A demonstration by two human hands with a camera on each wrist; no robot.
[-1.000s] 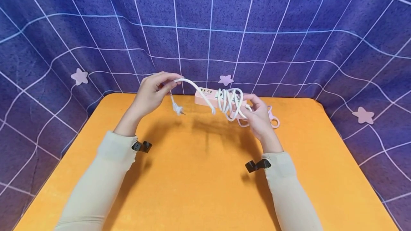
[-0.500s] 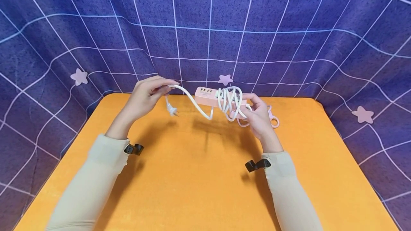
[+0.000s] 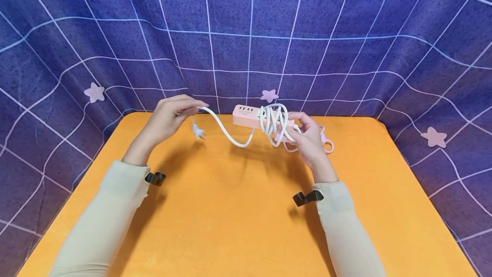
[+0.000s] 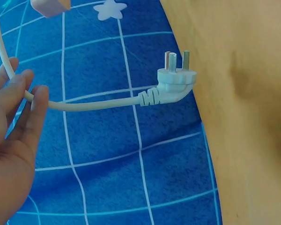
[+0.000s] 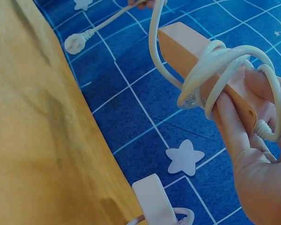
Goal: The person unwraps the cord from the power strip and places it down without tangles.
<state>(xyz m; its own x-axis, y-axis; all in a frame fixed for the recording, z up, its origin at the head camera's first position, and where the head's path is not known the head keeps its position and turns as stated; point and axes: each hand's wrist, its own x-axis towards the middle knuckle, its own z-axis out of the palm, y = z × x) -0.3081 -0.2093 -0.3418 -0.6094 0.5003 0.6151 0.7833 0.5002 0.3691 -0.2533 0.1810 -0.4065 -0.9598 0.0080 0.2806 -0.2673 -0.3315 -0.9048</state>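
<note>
My right hand (image 3: pixel 312 146) holds a pink power strip (image 3: pixel 246 116) by its right end, above the table. Several turns of its white cord (image 5: pixel 227 70) wrap around the strip, and USB ports show on its left part. From the coil, the loose stretch of cord sags and rises to my left hand (image 3: pixel 165 119). Thumb and fingers of that hand pinch the cord, as the left wrist view shows. Beyond the fingers a short length ends in a white three-pin plug (image 4: pixel 175 79), hanging free.
A pale pink block (image 5: pixel 154 199) with a looped pink cord (image 3: pixel 328 145) lies on the table behind my right hand, partly hidden by it. The orange-covered table (image 3: pixel 238 217) meets a blue gridded curtain (image 3: pixel 230 46) with stars at the back.
My left hand has moved left and slightly down with the cord and plug, and the stretch between the hands now sags in a lower, wider curve. My right hand has stayed nearly still.
</note>
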